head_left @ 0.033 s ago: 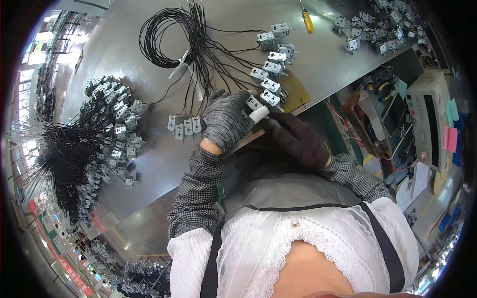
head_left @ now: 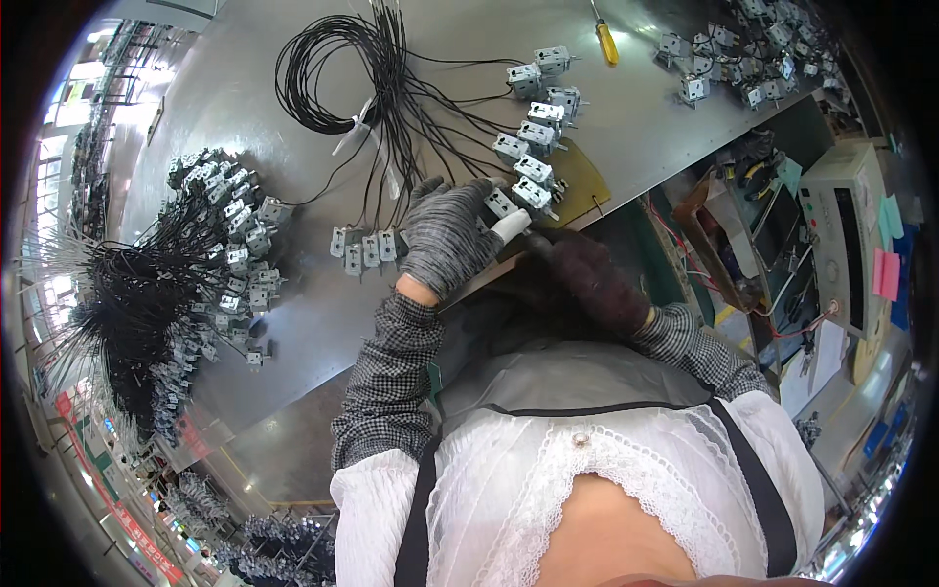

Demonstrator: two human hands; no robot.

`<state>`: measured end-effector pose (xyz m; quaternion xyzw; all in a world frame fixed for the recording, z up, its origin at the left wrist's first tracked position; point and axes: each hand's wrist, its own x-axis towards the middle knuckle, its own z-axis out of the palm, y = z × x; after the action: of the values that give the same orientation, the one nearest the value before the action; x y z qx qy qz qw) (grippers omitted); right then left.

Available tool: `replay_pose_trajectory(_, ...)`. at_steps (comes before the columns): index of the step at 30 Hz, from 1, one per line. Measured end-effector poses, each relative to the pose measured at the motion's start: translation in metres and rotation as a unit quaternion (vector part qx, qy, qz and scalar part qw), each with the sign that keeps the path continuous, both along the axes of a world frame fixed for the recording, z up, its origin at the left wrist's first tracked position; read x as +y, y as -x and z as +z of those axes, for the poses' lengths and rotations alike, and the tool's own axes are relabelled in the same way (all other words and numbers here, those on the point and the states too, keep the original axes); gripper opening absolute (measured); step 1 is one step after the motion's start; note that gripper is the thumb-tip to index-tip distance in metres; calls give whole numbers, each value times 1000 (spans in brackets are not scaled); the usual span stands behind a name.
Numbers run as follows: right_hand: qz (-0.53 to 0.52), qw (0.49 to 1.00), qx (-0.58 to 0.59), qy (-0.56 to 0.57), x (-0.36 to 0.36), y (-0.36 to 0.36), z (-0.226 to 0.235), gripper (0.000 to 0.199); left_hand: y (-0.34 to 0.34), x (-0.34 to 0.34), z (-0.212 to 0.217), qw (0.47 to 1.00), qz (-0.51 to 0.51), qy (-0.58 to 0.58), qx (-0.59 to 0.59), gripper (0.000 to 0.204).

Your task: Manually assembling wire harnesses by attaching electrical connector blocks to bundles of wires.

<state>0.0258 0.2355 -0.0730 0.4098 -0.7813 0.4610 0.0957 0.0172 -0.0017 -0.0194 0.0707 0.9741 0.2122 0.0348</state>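
Observation:
My left hand [head_left: 450,238], in a grey knit glove with white-wrapped thumb tip, is closed on a small boxy metal part [head_left: 501,203] at the table edge. Beside it, a row of similar metal parts [head_left: 540,133] runs away from me, with black cables [head_left: 391,108] leading back to a coil. My right hand [head_left: 592,277], in a dark maroon glove, is closed just past the edge, its fingertips near the held part. Whatever those fingers grip is too dark to make out. More metal parts [head_left: 370,251] lie left of my left hand.
A large heap of cabled metal parts [head_left: 235,259] lies on the left of the metal table [head_left: 323,323]. A yellow-handled screwdriver [head_left: 606,44] and loose metal parts [head_left: 753,59] lie at the far side. A yellowish plate [head_left: 584,186] sits by the edge; a beige instrument box [head_left: 846,235] stands right.
My right hand has shifted slightly right and toward me. My left hand and the held metal part stay in place.

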Motion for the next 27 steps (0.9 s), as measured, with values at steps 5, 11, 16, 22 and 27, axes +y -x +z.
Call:
replay_pose_trajectory(5, -6, 798, -596, 88, 3, -3, 22, 41, -3, 9, -1, 1000, 11, 3, 22, 52)
replay_pose_trajectory(11, -26, 818, -571, 63, 0, 1, 30, 48, -4, 14, 2, 999, 35, 10, 22, 55)
replay_pose_trajectory(16, -8, 910, -414, 34, 4, 0, 14, 48, -5, 15, -3, 998, 30, 10, 51, 55)
replay_pose_trajectory(22, 64, 590, -780, 199, 1, 11, 38, 44, -3, 15, -3, 998, 38, -5, 56, 53)
replay_pose_trajectory(27, -62, 932, -354, -58, -1, 0, 21, 44, -3, 15, -6, 998, 56, 0, 27, 56)
